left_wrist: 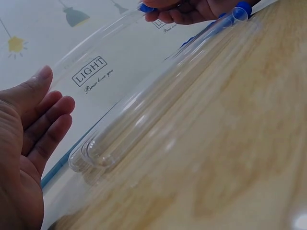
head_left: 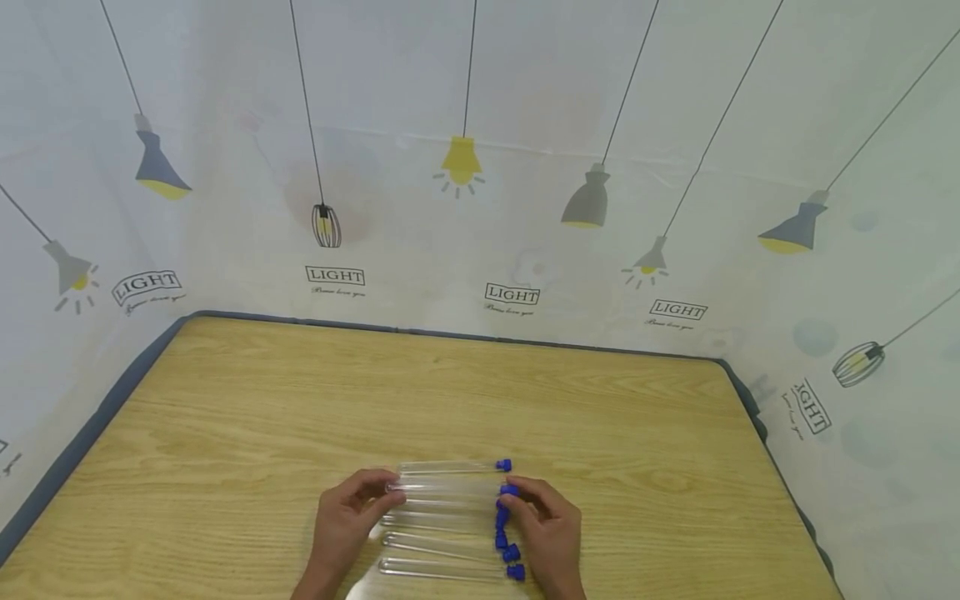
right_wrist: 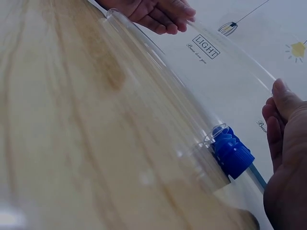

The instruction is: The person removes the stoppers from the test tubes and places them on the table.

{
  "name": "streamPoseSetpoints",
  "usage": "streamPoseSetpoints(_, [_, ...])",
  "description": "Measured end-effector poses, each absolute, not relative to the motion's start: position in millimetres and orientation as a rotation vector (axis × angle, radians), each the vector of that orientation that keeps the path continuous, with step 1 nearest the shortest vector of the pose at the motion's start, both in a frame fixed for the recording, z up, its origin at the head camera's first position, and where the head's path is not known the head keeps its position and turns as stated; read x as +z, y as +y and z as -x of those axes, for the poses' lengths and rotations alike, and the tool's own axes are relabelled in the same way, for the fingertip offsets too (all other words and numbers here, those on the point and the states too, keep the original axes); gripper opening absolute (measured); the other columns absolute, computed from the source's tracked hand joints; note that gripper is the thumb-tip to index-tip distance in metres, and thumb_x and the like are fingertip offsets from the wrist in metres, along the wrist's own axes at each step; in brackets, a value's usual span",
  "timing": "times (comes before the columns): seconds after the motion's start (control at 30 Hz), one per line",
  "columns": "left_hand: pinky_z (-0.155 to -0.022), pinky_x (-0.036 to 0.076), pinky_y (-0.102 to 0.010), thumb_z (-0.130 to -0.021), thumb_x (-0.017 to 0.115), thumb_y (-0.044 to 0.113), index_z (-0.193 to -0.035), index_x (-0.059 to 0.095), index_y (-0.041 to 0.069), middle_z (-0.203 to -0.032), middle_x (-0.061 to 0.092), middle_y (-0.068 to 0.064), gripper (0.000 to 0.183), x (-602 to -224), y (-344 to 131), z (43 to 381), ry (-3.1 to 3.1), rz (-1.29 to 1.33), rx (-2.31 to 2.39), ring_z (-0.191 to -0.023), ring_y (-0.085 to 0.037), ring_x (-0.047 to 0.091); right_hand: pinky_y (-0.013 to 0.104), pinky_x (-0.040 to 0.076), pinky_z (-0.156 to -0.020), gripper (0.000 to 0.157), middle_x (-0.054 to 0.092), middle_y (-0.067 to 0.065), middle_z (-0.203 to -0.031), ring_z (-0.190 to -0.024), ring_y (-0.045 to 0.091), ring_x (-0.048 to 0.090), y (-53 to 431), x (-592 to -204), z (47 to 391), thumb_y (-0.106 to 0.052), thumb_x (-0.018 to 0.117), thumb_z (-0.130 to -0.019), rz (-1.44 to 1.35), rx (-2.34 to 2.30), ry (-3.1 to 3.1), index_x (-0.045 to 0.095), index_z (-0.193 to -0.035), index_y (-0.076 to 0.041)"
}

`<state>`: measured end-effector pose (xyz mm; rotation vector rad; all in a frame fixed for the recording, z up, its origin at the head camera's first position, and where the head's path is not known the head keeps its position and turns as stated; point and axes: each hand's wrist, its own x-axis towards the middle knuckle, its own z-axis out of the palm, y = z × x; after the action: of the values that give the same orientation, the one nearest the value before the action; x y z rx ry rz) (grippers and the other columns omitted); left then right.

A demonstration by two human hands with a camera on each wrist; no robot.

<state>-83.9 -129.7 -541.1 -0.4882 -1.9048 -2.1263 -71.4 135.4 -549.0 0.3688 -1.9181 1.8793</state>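
A clear test tube (head_left: 450, 485) with a blue cap is raised between my two hands, above the table. My left hand (head_left: 347, 518) pinches its rounded end between thumb and fingers. At the capped end, my right hand (head_left: 551, 529) grips the tube, its fingertips partly covering the blue cap (head_left: 509, 490). Several more capped tubes lie side by side below, the nearest tube (head_left: 442, 569) closest to me and the farthest tube (head_left: 450, 468) beyond the hands. In the right wrist view, a ribbed blue cap (right_wrist: 233, 155) shows on a lying tube.
The tubes lie on a wood-grain table (head_left: 420, 392) with a dark edge. Behind it hangs a pale curtain (head_left: 405, 208) printed with lamps and the word LIGHT, wrapping round both sides.
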Motion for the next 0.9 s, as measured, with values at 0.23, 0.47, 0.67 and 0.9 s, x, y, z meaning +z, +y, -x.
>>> streamPoseSetpoints(0.23, [-0.070,0.057,-0.033,-0.076,0.070,-0.015,-0.097,0.063,-0.013,-0.091,0.062,-0.031,0.023,-542.6,-130.5,83.7,-1.861,0.545,-2.169,-0.079,-0.015,0.065,0.027,0.055,-0.069,0.021,0.071,0.012,-0.090,-0.078,0.024,0.067,134.3,-546.3,68.5,0.002,0.074,-0.080,-0.270,1.829,-1.967,0.071,-0.101,-0.001])
streamPoseSetpoints(0.47, [-0.068,0.056,-0.035,-0.075,0.070,-0.018,-0.096,0.066,-0.009,-0.087,0.064,-0.027,0.024,-541.7,-129.2,84.3,-1.777,0.632,-2.150,-0.079,-0.016,0.066,0.028,0.055,-0.068,0.021,0.071,0.012,-0.091,-0.077,0.024,0.068,133.8,-543.7,67.9,0.001,0.074,-0.080,-0.242,1.834,-1.955,0.071,-0.100,-0.001])
streamPoseSetpoints(0.67, [-0.068,0.056,-0.033,-0.072,0.068,-0.024,-0.096,0.066,-0.009,-0.087,0.065,-0.026,0.028,-542.1,-128.4,84.4,-1.739,0.654,-2.140,-0.080,-0.016,0.066,0.029,0.056,-0.067,0.021,0.071,0.012,-0.091,-0.077,0.024,0.068,133.3,-543.1,68.2,0.001,0.075,-0.079,-0.222,1.827,-1.953,0.072,-0.100,-0.001])
streamPoseSetpoints(0.9, [-0.068,0.056,-0.031,-0.070,0.066,-0.027,-0.096,0.065,-0.011,-0.087,0.065,-0.026,0.031,-545.0,-128.3,85.7,-1.713,0.685,-2.106,-0.079,-0.016,0.066,0.029,0.056,-0.068,0.021,0.071,0.012,-0.091,-0.078,0.024,0.068,133.0,-545.0,69.3,0.002,0.075,-0.079,-0.235,1.819,-1.941,0.072,-0.099,0.000])
